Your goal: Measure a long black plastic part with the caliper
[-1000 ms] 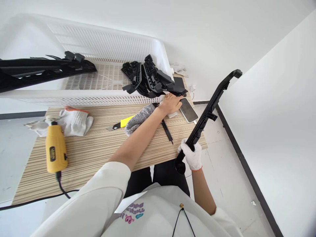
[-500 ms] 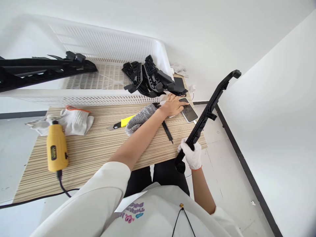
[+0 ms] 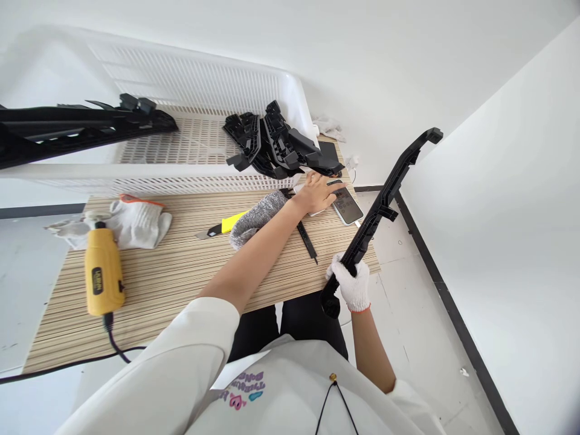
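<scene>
My left hand (image 3: 318, 192) is bare and reaches across the table, its fingers spread. One finger lies over the screen of a smartphone (image 3: 348, 208). On my right hand (image 3: 352, 283) is a white knit glove, and it grips the lower end of a long black plastic trim piece (image 3: 379, 208). The piece tilts up to the right, past the table's edge. Under and beside my left forearm lie a grey fabric bundle (image 3: 258, 219), a yellow-handled utility knife (image 3: 226, 225) and a thin black strip (image 3: 308, 243).
A white plastic basket (image 3: 190, 69) stands at the back, with black plastic parts (image 3: 276, 142) on its right and more black parts (image 3: 90, 130) at left. A yellow power tool (image 3: 105, 272) with a cord and white gloves (image 3: 140, 222) lie on the striped table (image 3: 181, 266). Walls stand behind and right.
My left hand's fingers have shifted slightly over the phone, the pointing finger now higher on the screen. My right hand and the black trim piece have stayed in place.
</scene>
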`<state>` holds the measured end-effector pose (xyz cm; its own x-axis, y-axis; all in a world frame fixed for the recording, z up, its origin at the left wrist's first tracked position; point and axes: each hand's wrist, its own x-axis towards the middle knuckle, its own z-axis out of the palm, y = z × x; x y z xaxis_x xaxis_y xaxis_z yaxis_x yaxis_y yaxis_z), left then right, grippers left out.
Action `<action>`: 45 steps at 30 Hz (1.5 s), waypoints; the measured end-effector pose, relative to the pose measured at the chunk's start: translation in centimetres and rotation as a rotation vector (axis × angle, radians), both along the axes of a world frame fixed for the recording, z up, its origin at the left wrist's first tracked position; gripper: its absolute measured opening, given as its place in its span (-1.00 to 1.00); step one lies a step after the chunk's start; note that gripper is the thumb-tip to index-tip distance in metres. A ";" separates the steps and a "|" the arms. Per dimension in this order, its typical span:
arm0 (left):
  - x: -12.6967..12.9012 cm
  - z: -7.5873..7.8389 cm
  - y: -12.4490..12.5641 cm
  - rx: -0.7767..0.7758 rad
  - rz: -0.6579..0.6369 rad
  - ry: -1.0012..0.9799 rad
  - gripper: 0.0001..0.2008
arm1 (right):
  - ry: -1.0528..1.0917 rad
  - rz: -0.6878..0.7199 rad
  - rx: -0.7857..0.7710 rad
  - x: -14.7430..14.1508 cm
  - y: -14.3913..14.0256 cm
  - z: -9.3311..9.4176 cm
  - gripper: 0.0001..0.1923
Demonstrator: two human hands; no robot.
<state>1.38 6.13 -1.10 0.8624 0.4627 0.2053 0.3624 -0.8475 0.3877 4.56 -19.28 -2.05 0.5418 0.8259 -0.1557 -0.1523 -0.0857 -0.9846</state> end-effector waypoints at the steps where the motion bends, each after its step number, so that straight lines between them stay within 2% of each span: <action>1: 0.0 0.0 0.1 -0.002 0.003 0.009 -0.46 | 0.005 -0.001 -0.001 0.0 0.0 0.0 -0.83; 8: 1.3 0.2 -0.5 -0.034 0.024 0.034 -0.48 | 0.022 0.005 -0.023 0.0 0.1 0.4 -0.86; 14: 4.0 0.5 -3.6 -0.077 0.201 0.054 -0.48 | 0.010 0.022 -0.035 0.0 0.1 0.6 -0.86; 17: 4.6 0.6 -4.5 -0.102 0.248 0.069 -0.51 | 0.031 0.013 -0.037 0.0 0.2 0.4 -0.84; 25: 5.3 -0.7 -5.1 -0.012 0.348 0.033 -0.52 | 0.021 0.013 -0.054 0.0 0.2 0.5 -0.87; 35: 5.2 -0.8 -5.1 -0.012 0.337 -0.022 -0.49 | 0.047 0.012 -0.040 -0.2 0.3 0.9 -0.86; 40: 5.4 -0.9 -4.8 -0.034 0.335 -0.011 -0.52 | -0.033 0.006 -0.066 -0.3 0.4 1.1 -0.81; 42: 5.5 -0.5 -4.8 -0.053 0.318 0.000 -0.52 | -0.030 -0.002 -0.057 -0.4 0.5 1.0 -0.78; 45: 4.7 1.0 -5.2 -0.060 0.264 -0.032 -0.51 | 0.004 0.003 -0.022 -0.3 0.5 0.9 -0.79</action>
